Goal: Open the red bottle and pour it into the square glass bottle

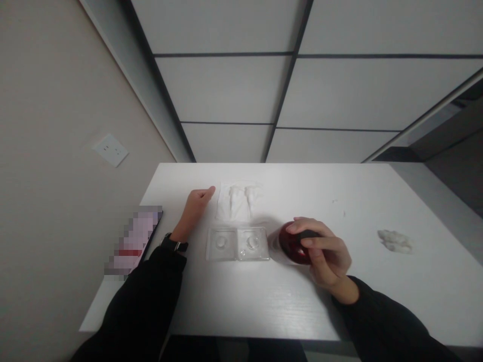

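My right hand (330, 251) is wrapped round a dark red, glossy, rounded container (290, 249) with a black top, just right of a clear plastic tray. Its fingers cover part of the top, and the palm side hides the rest. That tray (237, 257) lies on the table and has two halves, each with a round raised well in the middle. My left hand (198, 203) rests at the left, fingers curled in, thumb side pointing to a flat white tissue (223, 206). Two crumpled white pieces (249, 195) lie on the tissue. I see nothing in the left hand.
A phone (138, 236), its screen blurred out, lies at the table's left edge. A crumpled whitish, translucent piece (394, 241) lies at the right, with small scraps behind it. Panelled white doors (226, 90) stand behind the white table (241, 301); a wall with a socket (111, 150) is left.
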Available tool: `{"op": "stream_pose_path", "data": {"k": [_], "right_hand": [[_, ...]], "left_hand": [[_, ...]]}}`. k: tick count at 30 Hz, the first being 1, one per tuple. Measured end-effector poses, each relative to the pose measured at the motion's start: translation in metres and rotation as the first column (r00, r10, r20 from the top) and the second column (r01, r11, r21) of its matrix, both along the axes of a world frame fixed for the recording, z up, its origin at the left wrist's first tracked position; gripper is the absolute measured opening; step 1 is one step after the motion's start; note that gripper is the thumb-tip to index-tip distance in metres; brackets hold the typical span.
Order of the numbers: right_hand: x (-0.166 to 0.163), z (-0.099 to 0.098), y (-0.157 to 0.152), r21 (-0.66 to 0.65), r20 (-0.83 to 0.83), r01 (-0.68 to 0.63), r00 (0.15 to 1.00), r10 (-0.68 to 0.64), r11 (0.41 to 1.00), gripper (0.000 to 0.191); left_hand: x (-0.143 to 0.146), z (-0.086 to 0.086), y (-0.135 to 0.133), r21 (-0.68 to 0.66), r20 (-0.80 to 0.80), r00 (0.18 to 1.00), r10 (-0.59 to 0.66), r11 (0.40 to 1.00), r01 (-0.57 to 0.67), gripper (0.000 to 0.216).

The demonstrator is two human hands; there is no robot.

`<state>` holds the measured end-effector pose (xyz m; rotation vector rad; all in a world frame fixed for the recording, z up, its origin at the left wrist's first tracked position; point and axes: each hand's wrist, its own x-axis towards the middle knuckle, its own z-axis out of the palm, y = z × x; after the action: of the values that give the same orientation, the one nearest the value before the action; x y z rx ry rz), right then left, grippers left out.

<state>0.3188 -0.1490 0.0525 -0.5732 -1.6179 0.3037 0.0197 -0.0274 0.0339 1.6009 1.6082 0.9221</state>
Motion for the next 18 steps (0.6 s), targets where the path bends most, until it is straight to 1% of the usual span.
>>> {"op": "stream_pose_path", "data": {"k": [3,6,8,10,13,16,18], "right_hand": [[0.0008,0.0014,0.0001,-0.030,0.027,-0.009,1.000,0.010,0.999,0.016],[-0.0019,0.0013,0.0004,-0.049,-0.021,-0.019,1.000,0.018,0.999,0.002],[-0.0044,0.0007,0.0000,-0.063,-0.075,-0.025,0.997,0.020,0.998,0.009],[-0.0057,0.0004,-0.0009,-0.094,-0.094,-0.021,0.995,0.012,0.995,0.013],[-0.0043,0.0020,-0.0023,-0.106,-0.019,0.019,1.000,-0.021,0.994,0.025],[-0.0014,0.0057,-0.0025,-0.096,0.044,0.028,0.999,-0.024,0.995,0.024],[-0.0006,0.0086,-0.0022,-0.123,0.014,-0.015,1.000,0.017,0.992,0.023]], "left_hand": [[0.0000,-0.0004,0.0007,0.001,-0.006,1.000,-0.002,1.000,0.002,0.049],[0.0003,-0.0003,0.0016,0.004,-0.013,1.000,0.000,1.000,0.000,0.049],[0.0005,-0.0001,0.0018,0.003,-0.018,1.000,0.000,1.000,0.000,0.049],[0.0007,0.0001,0.0016,0.001,-0.023,1.000,-0.003,1.000,0.003,0.048],[0.0009,0.0005,0.0011,0.003,-0.026,1.000,-0.006,1.000,0.006,0.048],[0.0010,0.0011,0.0009,0.003,-0.027,1.000,-0.007,1.000,0.007,0.048],[0.0011,0.0015,0.0009,0.005,-0.028,1.000,-0.008,1.000,0.008,0.048]]}}
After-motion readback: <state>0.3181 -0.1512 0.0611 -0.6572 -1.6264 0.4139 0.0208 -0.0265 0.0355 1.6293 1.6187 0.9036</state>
